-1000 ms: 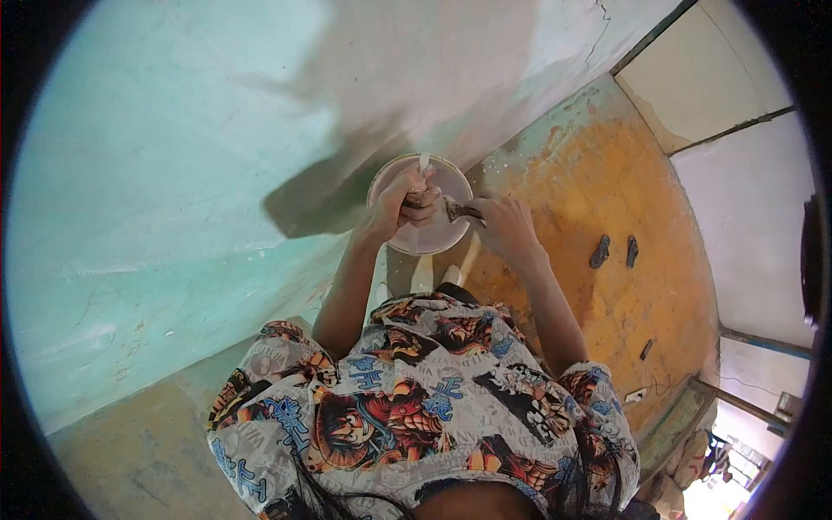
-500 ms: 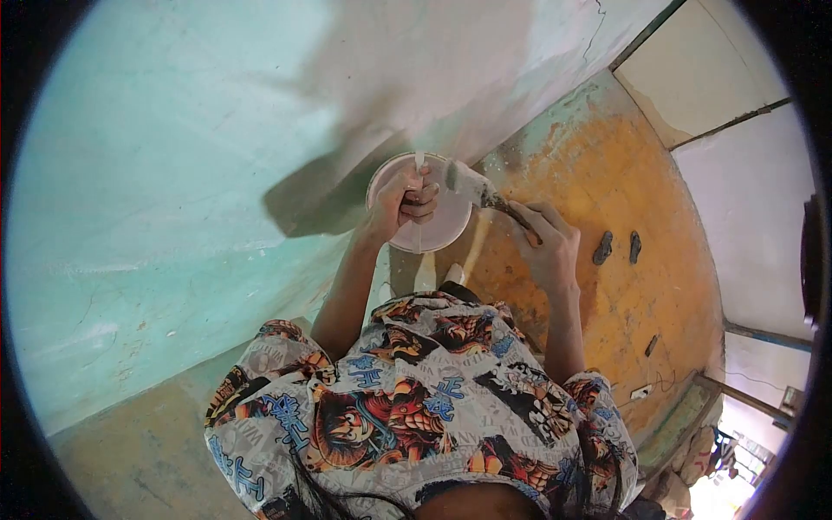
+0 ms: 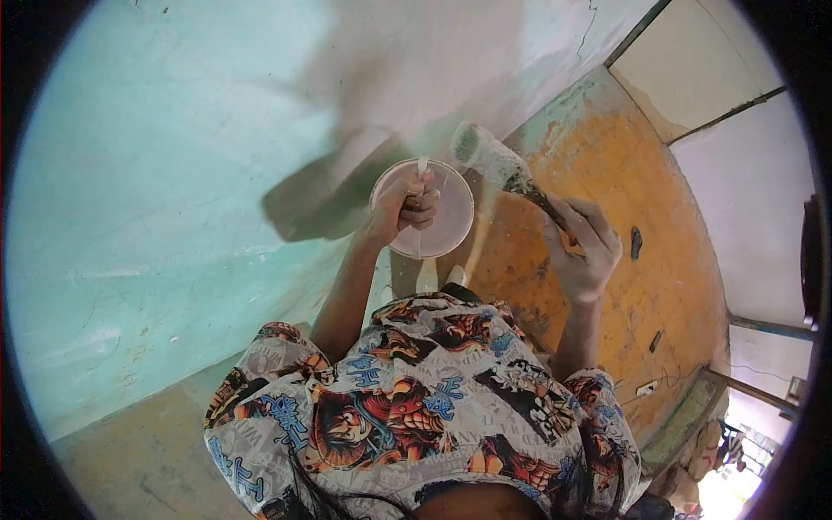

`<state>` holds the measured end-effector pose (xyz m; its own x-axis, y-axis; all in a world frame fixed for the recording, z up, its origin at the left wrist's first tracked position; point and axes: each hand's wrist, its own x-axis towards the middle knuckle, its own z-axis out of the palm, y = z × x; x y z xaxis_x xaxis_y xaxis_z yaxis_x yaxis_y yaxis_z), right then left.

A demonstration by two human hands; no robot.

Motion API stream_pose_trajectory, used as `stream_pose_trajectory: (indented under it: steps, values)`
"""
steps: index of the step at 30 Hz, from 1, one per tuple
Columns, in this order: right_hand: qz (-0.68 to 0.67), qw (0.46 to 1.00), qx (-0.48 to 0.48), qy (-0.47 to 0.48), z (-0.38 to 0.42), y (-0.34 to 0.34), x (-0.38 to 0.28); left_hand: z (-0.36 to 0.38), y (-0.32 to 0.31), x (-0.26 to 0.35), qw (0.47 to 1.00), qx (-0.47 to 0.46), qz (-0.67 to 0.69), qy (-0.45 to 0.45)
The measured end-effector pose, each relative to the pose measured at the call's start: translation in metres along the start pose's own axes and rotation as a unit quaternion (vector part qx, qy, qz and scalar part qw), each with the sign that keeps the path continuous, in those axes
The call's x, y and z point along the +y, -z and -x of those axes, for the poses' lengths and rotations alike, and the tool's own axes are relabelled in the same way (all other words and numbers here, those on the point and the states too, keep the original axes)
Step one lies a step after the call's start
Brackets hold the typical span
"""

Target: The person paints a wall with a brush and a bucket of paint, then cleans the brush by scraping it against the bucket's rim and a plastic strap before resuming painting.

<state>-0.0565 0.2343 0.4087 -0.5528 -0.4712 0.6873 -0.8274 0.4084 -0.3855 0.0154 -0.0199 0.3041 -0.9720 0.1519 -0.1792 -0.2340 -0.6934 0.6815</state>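
Observation:
My left hand (image 3: 409,208) is closed around the pale strap handle of a round white bucket (image 3: 451,227), which hangs in front of my body close to the wall. Whitish liquid seems to fill its inside. In my right hand (image 3: 589,251) I grip a paintbrush (image 3: 507,165) by its dark handle. The brush is raised above and to the right of the bucket, apart from it. Its broad bristles are coated white and point toward the wall (image 3: 173,173), which is turquoise with a paler whitish area higher up.
Worn orange floor (image 3: 511,277) stretches to the right, with a dark slipper (image 3: 636,243) on it. A small dark object (image 3: 656,341) and a white socket-like box (image 3: 646,389) with a wire lie farther along. Piled cloth (image 3: 706,451) is at the lower right.
My right hand has moved right, lifting the paintbrush away from the bucket's rim. One slipper is now hidden behind that hand. The left hand and bucket have barely shifted.

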Motion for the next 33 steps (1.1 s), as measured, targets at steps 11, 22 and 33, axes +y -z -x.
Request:
stream_pose_trajectory:
  steps: [11, 22, 33]
  values:
    - [-0.017, 0.999, 0.038, -0.01, -0.006, 0.018, -0.007, -0.003, 0.002, 0.0, 1.0, -0.016, 0.005, -0.003]
    - [0.011, 0.999, 0.044, -0.024, -0.002, 0.026, -0.008, -0.005, 0.002, 0.001, 1.0, 0.0, -0.012, -0.005]
    - [-0.002, 0.999, 0.033, -0.021, 0.002, 0.022, -0.005, -0.003, -0.001, 0.004, 1.0, -0.004, -0.007, -0.011]
